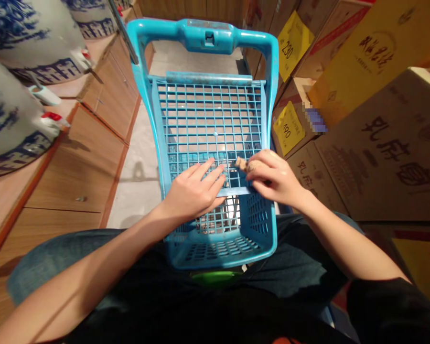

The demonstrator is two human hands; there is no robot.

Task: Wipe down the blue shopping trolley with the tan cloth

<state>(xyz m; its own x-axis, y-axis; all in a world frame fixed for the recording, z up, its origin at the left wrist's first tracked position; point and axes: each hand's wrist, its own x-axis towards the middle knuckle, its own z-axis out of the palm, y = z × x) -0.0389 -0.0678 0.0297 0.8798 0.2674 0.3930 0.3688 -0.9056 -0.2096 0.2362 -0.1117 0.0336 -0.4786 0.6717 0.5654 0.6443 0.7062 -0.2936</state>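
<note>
A blue plastic rolling shopping basket (220,258) stands between my knees, its hinged grid flap (215,110) lying across the top. My left hand (197,188) lies over the near edge of the flap with fingers stretched across the grid. Its thumb is under the edge bar, so the flap sits between thumb and fingers. At the flap's near right corner, my right hand (270,177) is closed around a small crumpled tan cloth (241,164), which touches the grid. Most of the cloth is hidden in my fingers.
Large blue-and-white ceramic jars (12,110) with taps stand on wooden cabinets (68,157) at left. Stacked cardboard boxes (387,148) and yellow price signs (289,128) line the right side. The basket's handle (208,36) rises at the far end, above the tiled floor (132,167).
</note>
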